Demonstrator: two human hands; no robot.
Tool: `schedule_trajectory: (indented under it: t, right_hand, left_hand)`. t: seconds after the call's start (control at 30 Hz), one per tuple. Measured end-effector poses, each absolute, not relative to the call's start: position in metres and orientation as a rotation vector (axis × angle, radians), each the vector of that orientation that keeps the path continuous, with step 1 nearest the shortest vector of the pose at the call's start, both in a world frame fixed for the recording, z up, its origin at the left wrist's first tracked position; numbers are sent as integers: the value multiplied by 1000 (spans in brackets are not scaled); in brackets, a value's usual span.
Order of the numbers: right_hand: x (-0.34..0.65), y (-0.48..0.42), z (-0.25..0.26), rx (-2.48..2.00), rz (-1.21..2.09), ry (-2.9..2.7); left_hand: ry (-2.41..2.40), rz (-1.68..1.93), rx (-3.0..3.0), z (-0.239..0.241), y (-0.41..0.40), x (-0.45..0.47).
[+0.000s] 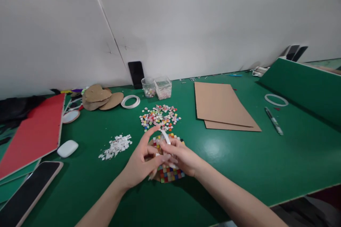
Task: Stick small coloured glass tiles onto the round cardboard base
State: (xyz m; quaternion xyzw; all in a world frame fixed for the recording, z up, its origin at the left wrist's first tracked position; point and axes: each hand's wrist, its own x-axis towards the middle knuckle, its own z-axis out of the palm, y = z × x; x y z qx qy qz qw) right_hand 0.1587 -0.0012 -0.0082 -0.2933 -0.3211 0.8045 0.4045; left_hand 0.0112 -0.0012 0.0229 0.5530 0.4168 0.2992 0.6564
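Note:
Both hands meet over a round cardboard disc (170, 175) partly covered with small coloured square tiles. My left hand (142, 161) has its fingers pinched together on something tiny that I cannot make out, with the index finger raised. My right hand (181, 156) is closed round a thin white stick-like tool (165, 137) that points up and away from me. Just beyond the hands lies a loose heap of coloured tiles (160, 116). A pile of white paper scraps (116, 146) lies to the left of the hands.
Two clear tubs (156, 87) of tiles, a white tape ring (130, 101), cardboard cut-outs (99, 97) and a dark phone (136, 73) stand at the back. Brown card sheets (222, 106), a pen (274, 121), another ring (276, 99) lie right. A red board (34, 134), a white oval object (67, 148), a black board (29, 191) lie left.

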Motion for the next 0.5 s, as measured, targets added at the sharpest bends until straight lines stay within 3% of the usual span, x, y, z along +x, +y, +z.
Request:
schedule_trajectory:
  t: [0.13, 0.5]
  right_hand:
    - [157, -5, -8, -755, 2191, -931]
    - [161, -2, -14, -721, 2121, -1186]
  left_hand:
    - [907, 514, 1243, 28, -3, 10]
    - [939, 650, 1186, 23, 5, 10]
